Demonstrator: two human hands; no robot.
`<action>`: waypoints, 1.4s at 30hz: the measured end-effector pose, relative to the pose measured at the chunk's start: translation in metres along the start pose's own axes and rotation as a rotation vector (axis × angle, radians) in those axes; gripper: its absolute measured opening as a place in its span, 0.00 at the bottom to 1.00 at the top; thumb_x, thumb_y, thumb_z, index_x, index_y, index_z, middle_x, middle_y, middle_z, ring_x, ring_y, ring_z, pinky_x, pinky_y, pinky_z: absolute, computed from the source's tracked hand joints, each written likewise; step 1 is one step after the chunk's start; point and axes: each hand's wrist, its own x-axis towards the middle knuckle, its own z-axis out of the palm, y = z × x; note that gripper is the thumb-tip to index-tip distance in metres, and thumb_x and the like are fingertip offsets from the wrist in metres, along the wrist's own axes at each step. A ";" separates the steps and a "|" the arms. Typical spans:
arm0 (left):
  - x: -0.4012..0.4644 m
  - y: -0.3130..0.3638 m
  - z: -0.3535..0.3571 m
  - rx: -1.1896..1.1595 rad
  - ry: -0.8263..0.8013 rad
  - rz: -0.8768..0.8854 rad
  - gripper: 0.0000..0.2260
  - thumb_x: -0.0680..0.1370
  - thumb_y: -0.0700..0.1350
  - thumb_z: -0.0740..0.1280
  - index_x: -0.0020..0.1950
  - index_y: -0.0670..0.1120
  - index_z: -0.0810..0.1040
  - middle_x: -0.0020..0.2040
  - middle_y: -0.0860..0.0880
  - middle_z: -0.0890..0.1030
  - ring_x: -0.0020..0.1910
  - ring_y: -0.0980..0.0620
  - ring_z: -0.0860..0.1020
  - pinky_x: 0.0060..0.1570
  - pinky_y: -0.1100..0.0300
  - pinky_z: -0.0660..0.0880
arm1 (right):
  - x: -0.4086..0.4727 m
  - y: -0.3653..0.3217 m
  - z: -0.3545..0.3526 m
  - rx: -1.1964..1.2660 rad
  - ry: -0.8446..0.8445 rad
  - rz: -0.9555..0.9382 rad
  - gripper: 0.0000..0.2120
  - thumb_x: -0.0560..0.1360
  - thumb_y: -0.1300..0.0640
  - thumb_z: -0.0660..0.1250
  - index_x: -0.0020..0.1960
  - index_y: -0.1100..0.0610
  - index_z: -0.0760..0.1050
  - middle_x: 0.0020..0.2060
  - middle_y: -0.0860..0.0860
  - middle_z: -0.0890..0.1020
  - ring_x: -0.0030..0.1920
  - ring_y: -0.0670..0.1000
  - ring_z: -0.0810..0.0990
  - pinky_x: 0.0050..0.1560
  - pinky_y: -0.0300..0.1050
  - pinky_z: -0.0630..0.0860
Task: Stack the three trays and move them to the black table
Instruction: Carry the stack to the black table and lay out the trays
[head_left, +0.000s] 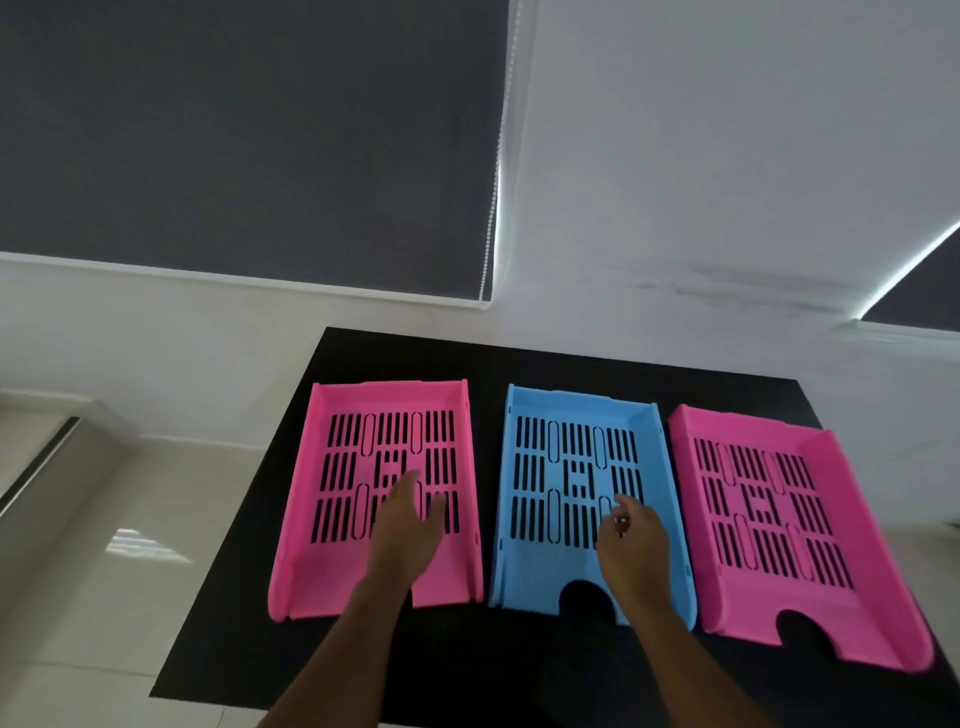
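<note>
Three slotted plastic trays lie side by side on a black table (447, 670): a pink tray (332, 499) on the left, a blue tray (530, 519) in the middle, and a second pink tray (857, 499) on the right. My left hand (408, 525) hovers over the left pink tray with fingers spread and holds nothing. Above the right half of the blue tray, my right hand (631, 540) has its fingers loosely curled and apart, also holding nothing. None of the trays is stacked on another.
A white wall with dark roller blinds (249, 140) rises behind the table. Pale tiled floor (104, 571) lies to the left of the table, with a low step (47, 457) at the far left.
</note>
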 end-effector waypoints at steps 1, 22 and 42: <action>-0.005 0.010 0.012 -0.006 -0.056 -0.009 0.28 0.81 0.53 0.63 0.79 0.45 0.61 0.78 0.44 0.66 0.76 0.44 0.65 0.74 0.44 0.62 | 0.001 0.009 -0.008 0.001 0.017 0.028 0.18 0.80 0.63 0.62 0.69 0.62 0.72 0.62 0.59 0.78 0.60 0.59 0.78 0.61 0.55 0.77; -0.012 0.030 0.093 -0.029 -0.204 -0.053 0.30 0.82 0.42 0.63 0.81 0.47 0.53 0.37 0.39 0.80 0.22 0.60 0.64 0.25 0.68 0.72 | 0.029 0.102 -0.059 -0.001 -0.102 0.199 0.32 0.79 0.59 0.66 0.79 0.57 0.57 0.77 0.56 0.64 0.77 0.58 0.63 0.75 0.57 0.60; -0.012 0.054 0.089 0.044 -0.237 0.020 0.30 0.83 0.40 0.60 0.81 0.45 0.49 0.56 0.31 0.81 0.20 0.61 0.67 0.22 0.69 0.70 | 0.045 0.107 -0.052 0.038 -0.182 0.181 0.28 0.80 0.67 0.60 0.78 0.56 0.60 0.65 0.55 0.76 0.63 0.54 0.78 0.64 0.57 0.77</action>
